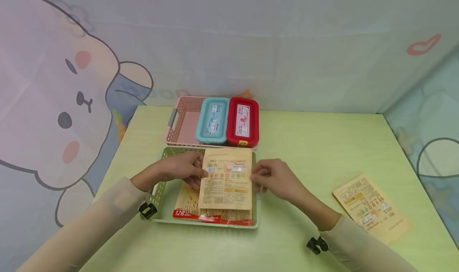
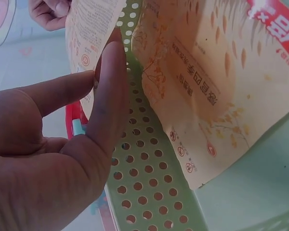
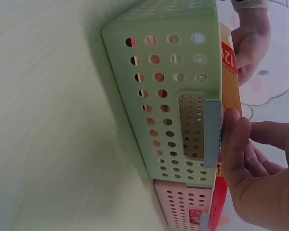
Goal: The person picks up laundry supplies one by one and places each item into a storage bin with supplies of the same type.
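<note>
Between both hands a tan paper packet (image 1: 226, 184) with printed text is held over the green perforated basket (image 1: 163, 214). My left hand (image 1: 184, 166) pinches its left edge between thumb and fingers. The right edge is pinched by my right hand (image 1: 274, 178), close to the basket's right wall. Lower in the basket lies more tan packaging (image 1: 186, 198) with a red band and wheat pattern, partly covered by the held packet. In the left wrist view, that packaging (image 2: 202, 91) lies apart from the left hand (image 2: 62, 139).
Behind the green basket stands a pink basket (image 1: 188, 124) holding a blue-lidded box (image 1: 213, 120) and a red-lidded box (image 1: 243, 122). Another tan packet (image 1: 371, 208) lies on the table (image 1: 315, 144) at the right, near my right forearm. A printed curtain (image 1: 251, 65) hangs behind.
</note>
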A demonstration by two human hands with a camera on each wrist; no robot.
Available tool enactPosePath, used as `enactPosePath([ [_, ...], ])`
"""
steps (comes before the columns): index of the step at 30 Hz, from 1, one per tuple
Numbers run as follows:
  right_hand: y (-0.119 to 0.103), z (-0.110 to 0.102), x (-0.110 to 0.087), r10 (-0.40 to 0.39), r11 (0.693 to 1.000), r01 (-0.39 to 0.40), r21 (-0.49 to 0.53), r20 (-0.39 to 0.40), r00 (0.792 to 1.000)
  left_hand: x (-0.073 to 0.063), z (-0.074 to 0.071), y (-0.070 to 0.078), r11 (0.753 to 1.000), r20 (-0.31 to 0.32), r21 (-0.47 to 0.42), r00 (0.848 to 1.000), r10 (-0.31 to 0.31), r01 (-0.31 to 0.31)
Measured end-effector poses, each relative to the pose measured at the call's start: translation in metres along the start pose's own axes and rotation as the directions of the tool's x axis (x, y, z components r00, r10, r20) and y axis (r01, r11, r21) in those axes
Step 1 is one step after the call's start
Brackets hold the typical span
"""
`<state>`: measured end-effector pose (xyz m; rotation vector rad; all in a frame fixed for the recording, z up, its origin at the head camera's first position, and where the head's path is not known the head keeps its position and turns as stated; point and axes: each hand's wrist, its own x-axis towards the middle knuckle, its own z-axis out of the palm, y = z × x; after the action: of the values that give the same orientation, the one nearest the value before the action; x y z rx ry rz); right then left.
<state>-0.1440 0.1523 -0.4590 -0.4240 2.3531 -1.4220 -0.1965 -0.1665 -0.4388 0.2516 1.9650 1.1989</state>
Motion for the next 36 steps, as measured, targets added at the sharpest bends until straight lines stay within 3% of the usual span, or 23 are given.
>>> enactPosePath([
  [12,-0.012,0.012,0.000,0.135,0.991,-0.135,0.013,-0.144,0.980,0.004,0.000,-0.006,0.997,0.016,-0.017,0.997,-0.072,0.073],
  [16,-0.019,0.015,-0.002,0.154,0.987,-0.159,-0.020,-0.155,0.976,0.005,-0.001,-0.007,0.997,0.022,-0.010,0.996,-0.081,0.081],
  [23,-0.031,0.022,-0.011,0.076,0.987,-0.087,-0.134,-0.080,0.994,0.004,-0.001,-0.007,0.995,0.052,0.003,0.994,-0.095,0.095],
  [32,-0.037,0.032,-0.016,0.001,0.978,-0.012,-0.210,-0.051,0.999,0.007,0.002,-0.007,0.990,0.051,0.020,0.989,-0.140,0.139],
  [36,-0.039,0.035,-0.017,-0.012,0.970,0.013,-0.241,0.005,1.000,0.010,0.006,-0.010,0.986,0.049,0.044,0.985,-0.163,0.161],
])
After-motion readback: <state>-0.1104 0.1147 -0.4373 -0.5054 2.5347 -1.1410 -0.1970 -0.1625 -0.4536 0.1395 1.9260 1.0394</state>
